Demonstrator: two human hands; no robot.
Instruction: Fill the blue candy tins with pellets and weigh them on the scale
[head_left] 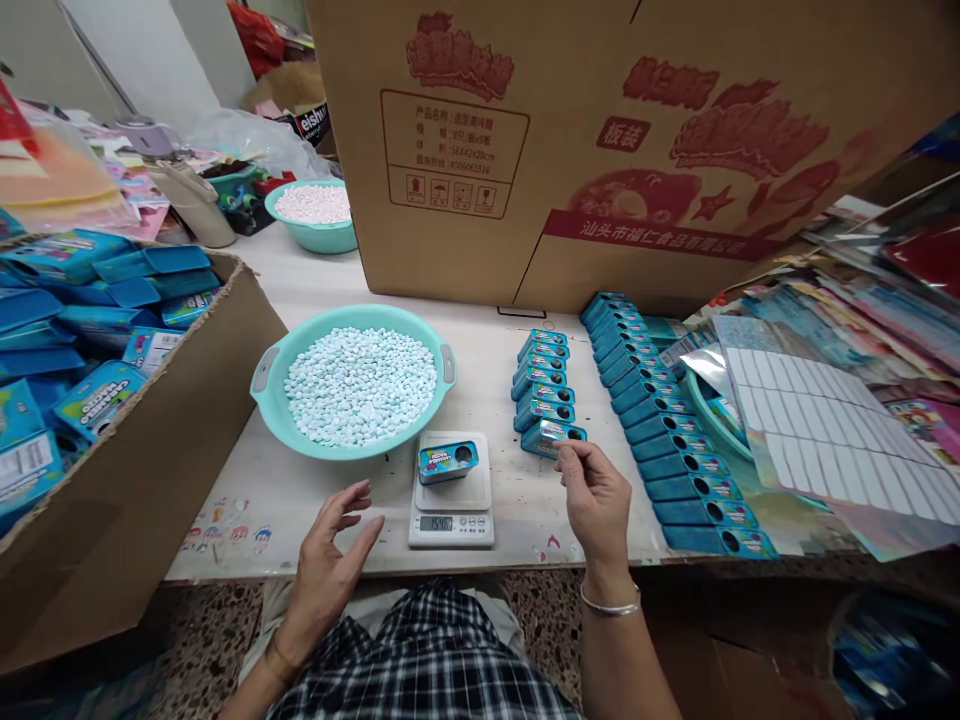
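Note:
My left hand [337, 545] is open, fingers apart, just left of a small white digital scale [454, 530]. On the scale's platform rests a blue candy box [448, 460] with a dark round hole in its top. My right hand [596, 495] is closed in a pinch at the right end of the nearest blue candy box [541, 438] in a short row. Whatever lies between those fingertips is too small to make out. Behind the scale stands a turquoise basin [349, 450] full of pale blue candies [360, 385].
A longer row of blue boxes [675, 450] runs along the right. Beyond it lies a silvery sticker sheet [817, 420] over another basin [716, 425]. An open carton [187, 420] of blue boxes stands left. A large cardboard box [465, 250] blocks the back, beside a basin [319, 237] of pink candies.

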